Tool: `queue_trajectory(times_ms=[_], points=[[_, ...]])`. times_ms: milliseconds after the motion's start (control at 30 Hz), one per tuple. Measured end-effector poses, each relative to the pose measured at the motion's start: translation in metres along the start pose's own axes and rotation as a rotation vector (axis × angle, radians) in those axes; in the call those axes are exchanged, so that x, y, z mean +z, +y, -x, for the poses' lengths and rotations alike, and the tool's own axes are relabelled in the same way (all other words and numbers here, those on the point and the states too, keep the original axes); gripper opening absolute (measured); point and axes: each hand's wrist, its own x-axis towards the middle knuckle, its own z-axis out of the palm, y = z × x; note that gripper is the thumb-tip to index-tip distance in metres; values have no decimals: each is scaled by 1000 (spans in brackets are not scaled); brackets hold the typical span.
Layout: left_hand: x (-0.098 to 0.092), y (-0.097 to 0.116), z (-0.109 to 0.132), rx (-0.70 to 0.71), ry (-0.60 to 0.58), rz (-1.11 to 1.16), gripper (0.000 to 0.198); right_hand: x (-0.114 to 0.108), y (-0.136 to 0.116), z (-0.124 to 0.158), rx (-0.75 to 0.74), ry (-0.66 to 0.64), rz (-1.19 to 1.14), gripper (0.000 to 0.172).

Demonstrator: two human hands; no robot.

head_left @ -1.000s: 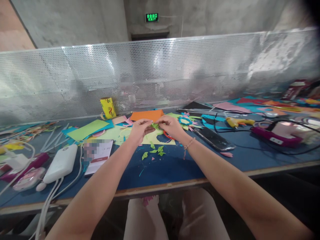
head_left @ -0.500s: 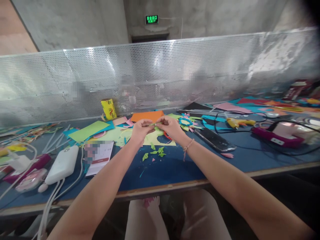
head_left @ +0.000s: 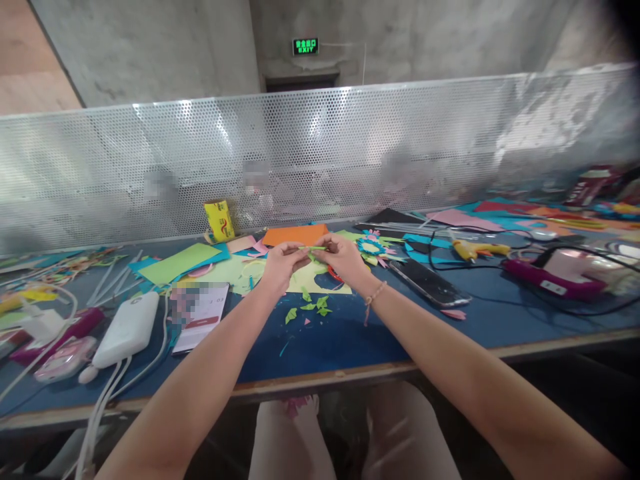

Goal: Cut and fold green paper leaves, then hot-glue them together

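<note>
Over the middle of the table, my left hand (head_left: pixel 281 265) and my right hand (head_left: pixel 344 257) meet fingertip to fingertip. Both pinch a thin strip of green paper (head_left: pixel 314 248) that spans the small gap between them. Below the hands, several small folded green paper pieces (head_left: pixel 321 304) lie on the blue table top. Under and behind the hands are a pale yellow-green sheet (head_left: pixel 227 272) and an orange sheet (head_left: pixel 295 235). A blue and pink paper flower (head_left: pixel 371 245) sits just right of my right hand.
A black phone (head_left: pixel 429 281) and a yellow glue gun (head_left: pixel 477 249) with its cable lie to the right. On the left are a lit phone (head_left: pixel 204 319), a white power bank (head_left: pixel 127 328) with cables and a green sheet (head_left: pixel 179 263). A perforated metal screen (head_left: pixel 300 147) stands behind.
The green strip between my fingertips now shows straighter and longer. My hands stay in nearly the same place; the whole view has shifted slightly.
</note>
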Motion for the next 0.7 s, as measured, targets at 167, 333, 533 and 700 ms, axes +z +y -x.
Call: queue_trajectory(times_ms=[167, 333, 533, 700], points=[[1, 1, 1, 16, -6, -24, 27, 0, 3, -1, -18, -23, -29, 26], [1, 1, 1, 34, 16, -44, 27, -1, 4, -2, -18, -32, -21, 27], [0, -3, 0, 81, 22, -72, 26, 1, 2, -1, -13, -49, -5, 25], [-1, -4, -1, 104, 26, -116, 25, 0, -4, 2, 5, -40, 72, 19]])
